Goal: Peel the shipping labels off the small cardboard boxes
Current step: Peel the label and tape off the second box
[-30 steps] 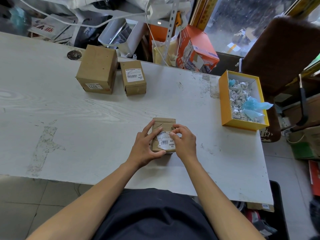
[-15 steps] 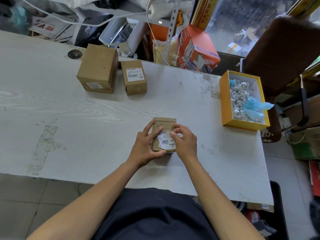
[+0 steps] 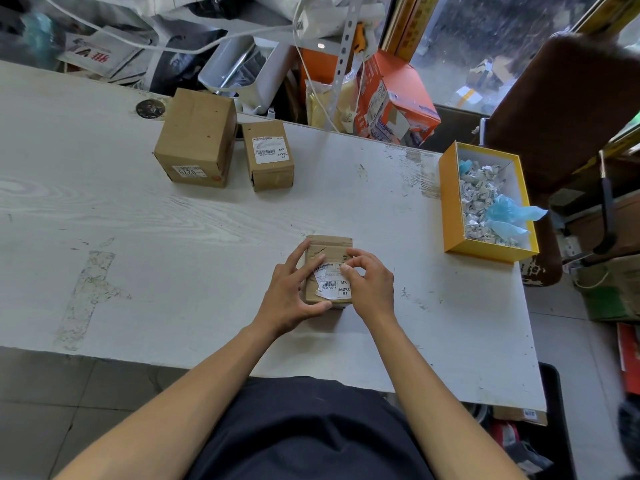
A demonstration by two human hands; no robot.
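Note:
A small cardboard box [image 3: 329, 249] lies on the white table [image 3: 173, 254] in front of me. Its white shipping label [image 3: 332, 284] is torn and partly lifted along the left side. My left hand [image 3: 289, 296] grips the box's left side, thumb under the near edge. My right hand [image 3: 372, 284] rests on the box's right side with its fingers curled at the label's upper edge. Two more boxes stand at the back: a larger one [image 3: 197, 136] with a small label low on its front, and a smaller one [image 3: 268, 155] with a full label on top.
A yellow tray [image 3: 450, 202] at the right holds crumpled label scraps and blue plastic. Behind the table lie an orange carton [image 3: 394, 95], cables and papers. A brown chair [image 3: 561, 109] stands at the right. The table's near edge runs just ahead of my body.
My right hand's fingers have shifted slightly up along the label's top edge. The box and my left hand have stayed where they were.

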